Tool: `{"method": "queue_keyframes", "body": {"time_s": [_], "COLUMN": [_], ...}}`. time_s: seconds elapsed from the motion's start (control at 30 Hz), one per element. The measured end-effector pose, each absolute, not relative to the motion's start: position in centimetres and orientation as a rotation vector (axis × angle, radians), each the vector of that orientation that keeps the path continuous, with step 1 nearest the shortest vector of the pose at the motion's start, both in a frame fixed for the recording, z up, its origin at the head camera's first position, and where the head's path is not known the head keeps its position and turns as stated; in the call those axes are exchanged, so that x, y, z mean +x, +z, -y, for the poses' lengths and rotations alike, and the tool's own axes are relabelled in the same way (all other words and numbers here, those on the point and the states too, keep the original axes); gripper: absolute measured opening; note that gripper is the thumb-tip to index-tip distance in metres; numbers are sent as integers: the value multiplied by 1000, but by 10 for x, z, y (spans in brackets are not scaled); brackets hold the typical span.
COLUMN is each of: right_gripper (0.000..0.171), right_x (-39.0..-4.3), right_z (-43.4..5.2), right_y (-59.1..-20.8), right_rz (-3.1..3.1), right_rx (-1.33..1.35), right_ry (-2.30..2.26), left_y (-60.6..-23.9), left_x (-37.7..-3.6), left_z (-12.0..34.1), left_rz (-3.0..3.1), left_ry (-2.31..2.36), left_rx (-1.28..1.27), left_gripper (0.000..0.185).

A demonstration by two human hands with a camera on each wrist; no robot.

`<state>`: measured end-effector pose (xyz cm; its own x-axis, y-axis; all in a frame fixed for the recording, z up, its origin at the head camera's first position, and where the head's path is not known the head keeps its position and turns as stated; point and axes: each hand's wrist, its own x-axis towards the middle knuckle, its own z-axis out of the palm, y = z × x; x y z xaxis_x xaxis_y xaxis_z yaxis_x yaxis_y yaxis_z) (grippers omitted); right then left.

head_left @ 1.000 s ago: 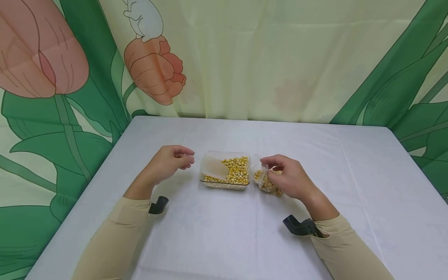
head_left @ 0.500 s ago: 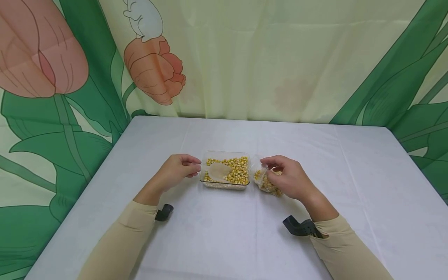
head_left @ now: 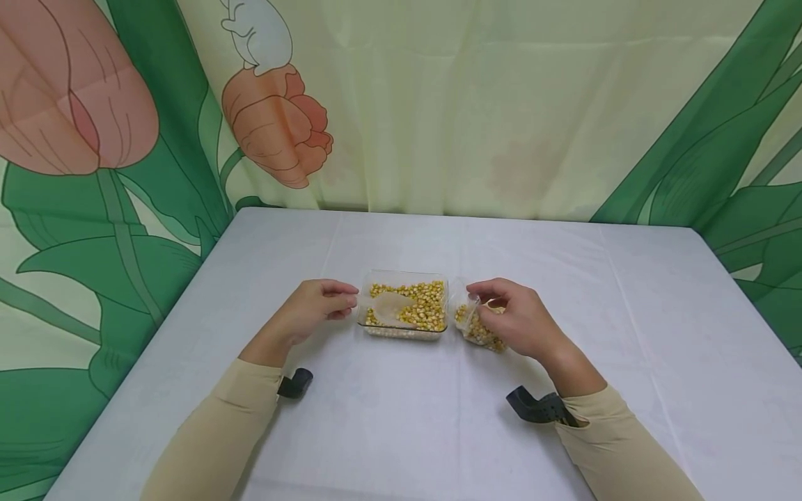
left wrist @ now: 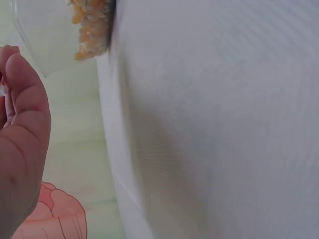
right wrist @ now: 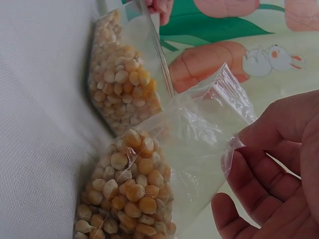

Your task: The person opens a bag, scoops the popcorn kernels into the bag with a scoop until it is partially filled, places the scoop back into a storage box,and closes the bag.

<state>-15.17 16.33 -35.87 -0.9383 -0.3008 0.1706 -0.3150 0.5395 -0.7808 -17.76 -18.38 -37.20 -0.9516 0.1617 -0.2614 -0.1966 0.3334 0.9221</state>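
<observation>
A clear rectangular container (head_left: pixel 404 334) holds yellow corn kernels (head_left: pixel 429 304). Lying low on the kernels is a pale, translucent scoop (head_left: pixel 390 307). My left hand (head_left: pixel 311 306) is at the container's left side, thumb and fingers pinching the scoop's handle end, which the fingers mostly hide. To the right of the container stands a clear plastic zip bag (right wrist: pixel 199 124), part filled with corn kernels (right wrist: pixel 129 199). My right hand (head_left: pixel 516 316) pinches the bag's upper edge between thumb and index finger, and the bag's mouth looks spread.
A white cloth (head_left: pixel 401 431) covers the table. Behind it hangs a curtain (head_left: pixel 476 125) printed with flowers, leaves and a rabbit. Black wrist camera mounts (head_left: pixel 540 405) jut out below both hands.
My left hand has moved right and down toward the container, bringing the scoop from a raised tilt to low among the kernels. The right hand and the bag have stayed still.
</observation>
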Motion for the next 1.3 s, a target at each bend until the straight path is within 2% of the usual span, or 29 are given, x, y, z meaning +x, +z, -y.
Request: {"method": "queue_keyframes", "body": {"time_s": [0.83,1.3], "right_gripper": [29,28], "right_x": [-151,-152], "right_z": [-165,-164], "right_y": [-359,-358], "right_rz": [2733,2729], "right_rx": [565,571], "right_ry": [1406,1394], "left_y": [-367,-355], "left_x": [-176,-177], "left_z": [187,168], "left_rz": [-1972,-1951], "left_ry": [1982,2026], "left_rx": [-71,8], "left_gripper": [40,36]}}
